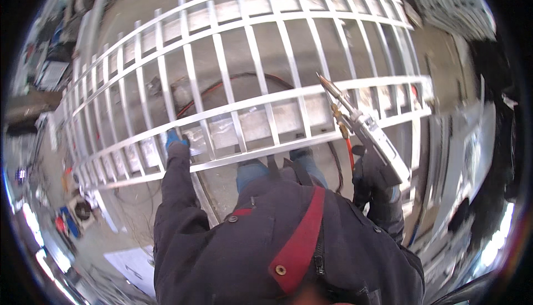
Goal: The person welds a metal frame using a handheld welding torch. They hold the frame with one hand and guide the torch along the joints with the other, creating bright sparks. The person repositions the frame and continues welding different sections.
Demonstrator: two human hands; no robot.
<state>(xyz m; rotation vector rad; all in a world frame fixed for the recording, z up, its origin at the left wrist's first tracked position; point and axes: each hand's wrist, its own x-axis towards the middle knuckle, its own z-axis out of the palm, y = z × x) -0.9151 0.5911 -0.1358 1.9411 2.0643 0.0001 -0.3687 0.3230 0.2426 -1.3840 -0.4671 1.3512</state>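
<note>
Silver fence (pixel 249 103) seemed to need a steady tool (pixel 367 125), gripped in the right hand (pixel 370 170), while the left hand (pixel 175 138), at the near left, had an unclear grip.

At the lower left, a white sheet (pixel 130 269) with a dark mark lies on the grey floor (pixel 125 235); beyond it, a pale box (pixel 88 222) with a round dark part sits beside a blue item (pixel 70 223). Ridged grey metal (pixel 449 5) fills the upper right corner; blurred pale panels (pixel 474 155) show below.
</note>
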